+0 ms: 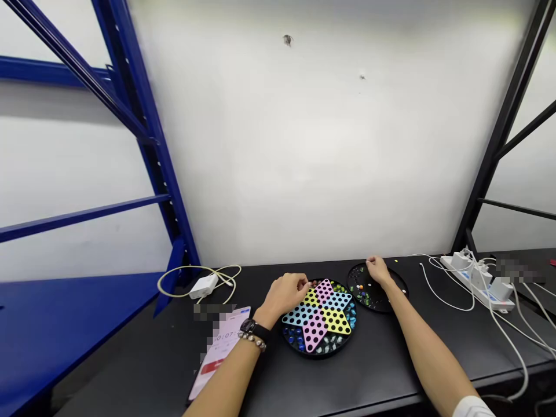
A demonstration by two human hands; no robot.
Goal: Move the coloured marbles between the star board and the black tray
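Nearest lies a phone (219, 347) showing a timer, just beside the left hand (282, 295). Its fingers are bunched at the edge of a star-patterned marble board (319, 315), curled as if pinching something, though I cannot tell whether they hold anything. Marbles (297, 340) sit in the board's black rim, between the star's arms. Just beyond, the right hand (377, 271) rests fingertips-down on a round black dish (384, 300) of loose marbles, set close for easy reach — whether it has hold of one is hidden. A power strip (475, 284) lies farther right.
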